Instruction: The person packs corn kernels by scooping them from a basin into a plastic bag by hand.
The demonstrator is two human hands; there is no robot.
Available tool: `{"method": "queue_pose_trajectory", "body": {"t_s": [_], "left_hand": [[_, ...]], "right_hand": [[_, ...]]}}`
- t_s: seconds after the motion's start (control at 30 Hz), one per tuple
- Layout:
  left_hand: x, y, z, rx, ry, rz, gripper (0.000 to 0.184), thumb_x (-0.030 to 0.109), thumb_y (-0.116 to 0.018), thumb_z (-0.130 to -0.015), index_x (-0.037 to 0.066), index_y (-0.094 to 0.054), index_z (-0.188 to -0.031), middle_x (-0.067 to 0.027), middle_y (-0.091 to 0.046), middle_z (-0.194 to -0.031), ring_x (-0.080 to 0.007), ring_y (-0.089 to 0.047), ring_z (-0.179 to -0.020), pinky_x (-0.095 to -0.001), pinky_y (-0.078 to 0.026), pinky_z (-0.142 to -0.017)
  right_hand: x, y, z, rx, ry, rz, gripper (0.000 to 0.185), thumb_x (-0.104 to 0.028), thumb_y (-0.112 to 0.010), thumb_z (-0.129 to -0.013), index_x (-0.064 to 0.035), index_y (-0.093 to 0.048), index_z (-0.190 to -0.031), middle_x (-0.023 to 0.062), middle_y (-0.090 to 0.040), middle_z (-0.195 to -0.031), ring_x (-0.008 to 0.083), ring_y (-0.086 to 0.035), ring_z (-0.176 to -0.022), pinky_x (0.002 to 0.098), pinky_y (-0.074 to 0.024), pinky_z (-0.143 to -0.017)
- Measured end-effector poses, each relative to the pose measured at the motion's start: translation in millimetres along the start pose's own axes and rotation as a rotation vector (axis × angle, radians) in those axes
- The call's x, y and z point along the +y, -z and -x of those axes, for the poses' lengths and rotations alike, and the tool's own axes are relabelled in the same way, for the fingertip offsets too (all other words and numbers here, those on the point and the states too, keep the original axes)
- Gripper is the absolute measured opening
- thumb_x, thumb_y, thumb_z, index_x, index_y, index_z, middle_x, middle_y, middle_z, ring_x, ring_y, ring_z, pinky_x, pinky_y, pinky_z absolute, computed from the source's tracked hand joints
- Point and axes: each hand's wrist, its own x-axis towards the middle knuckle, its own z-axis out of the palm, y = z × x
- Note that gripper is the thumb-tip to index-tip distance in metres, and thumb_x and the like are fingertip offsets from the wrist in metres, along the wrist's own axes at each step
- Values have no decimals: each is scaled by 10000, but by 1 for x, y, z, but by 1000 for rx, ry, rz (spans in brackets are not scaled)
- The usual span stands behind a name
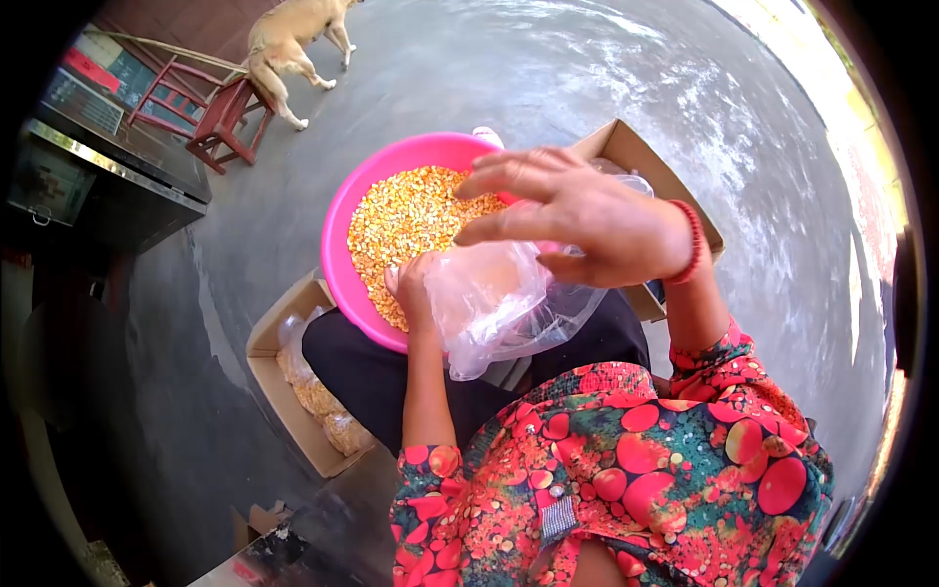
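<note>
A pink basin (338,264) of yellow corn kernels (406,210) rests by my knees. My left hand (418,292) is at the basin's near rim, its fingers closed on the edge of a clear plastic bag (494,303). The bag hangs crumpled over my lap, and I cannot make out any corn inside it. Raised above the bag and the basin's right side is my right hand (577,210), slightly blurred. Its fingers are stretched out and apart, with nothing seen in them. A red bead bracelet circles that wrist.
On the left, a cardboard box (269,342) contains bagged corn (328,406). Another cardboard box (665,176) stands at the right, partly behind my right hand, with clear plastic in it. A dog (284,44), a red wooden chair (225,122) and a dark cabinet (117,176) are farther off.
</note>
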Motion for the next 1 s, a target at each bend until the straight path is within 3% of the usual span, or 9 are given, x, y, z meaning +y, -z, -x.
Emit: {"method": "queue_pose_trajectory", "body": {"t_s": [0.13,0.23,0.3,0.37,0.53,0.67,0.8,0.93,1.0], "left_hand": [[37,35,-9,-9,160,291,168,36,-522,-724,83,-636,-838,-82,-637,-822,-230,-578,-849,-451,-218,-991],[-7,-37,-6,1,143,667,196,125,-477,-785,59,-643,-865,-85,-655,-832,-213,-607,-786,-416,-245,-966],[18,3,-12,53,196,905,268,229,-434,-893,16,-593,-927,-111,-614,-848,-197,-592,-788,-286,-474,-750],[32,49,-26,90,98,620,257,230,-443,-893,24,-590,-936,-106,-612,-853,-193,-596,-790,-273,-477,-744],[11,121,-38,236,626,1440,182,121,-542,-804,21,-614,-939,-83,-637,-872,-163,-607,-780,-305,-465,-713],[-21,210,-32,578,803,1278,212,126,-598,-789,19,-584,-972,-75,-601,-881,-163,-596,-783,-289,-481,-689],[-69,287,-9,845,975,975,276,132,-653,-773,18,-553,-1004,-67,-564,-890,-164,-584,-787,-274,-498,-664],[-135,277,47,885,693,1007,413,160,-736,-696,-3,-546,-1025,-89,-571,-944,-192,-577,-859,-300,-492,-722],[-152,248,88,769,959,873,518,172,-706,-713,-11,-493,-1149,-164,-544,-1112,-228,-532,-1015,-301,-458,-790]], "right_hand": [[27,-54,10,-529,-206,97,270,47,-541,-686,-73,-606,-919,90,-597,-878,265,-571,-875,392,-391,-873],[13,-14,10,-44,-452,-389,134,23,-498,-789,5,-561,-906,78,-586,-821,165,-554,-744,247,-431,-696],[17,5,23,340,-590,-471,137,-38,-484,-861,-6,-560,-970,1,-522,-901,54,-468,-703,180,-378,-627],[38,18,37,585,-577,-430,162,-78,-465,-893,-27,-572,-1004,-21,-515,-895,25,-401,-655,169,-343,-603],[105,-7,77,904,-720,-726,206,-100,-477,-900,4,-555,-1062,24,-574,-947,48,-526,-821,197,-427,-722],[78,-39,51,541,-719,-773,157,-111,-471,-906,-37,-573,-998,-72,-335,-589,23,-263,-531,184,-299,-525],[67,-67,46,472,-770,-798,151,-124,-471,-906,-44,-579,-973,-71,-342,-584,18,-282,-523,179,-287,-511],[68,-86,55,434,-845,-819,133,-133,-473,-908,-72,-577,-965,-91,-334,-605,2,-263,-514,165,-271,-493],[67,-90,56,392,-878,-798,129,-139,-479,-906,-71,-578,-950,-92,-343,-596,-1,-266,-509,158,-269,-490]]}}
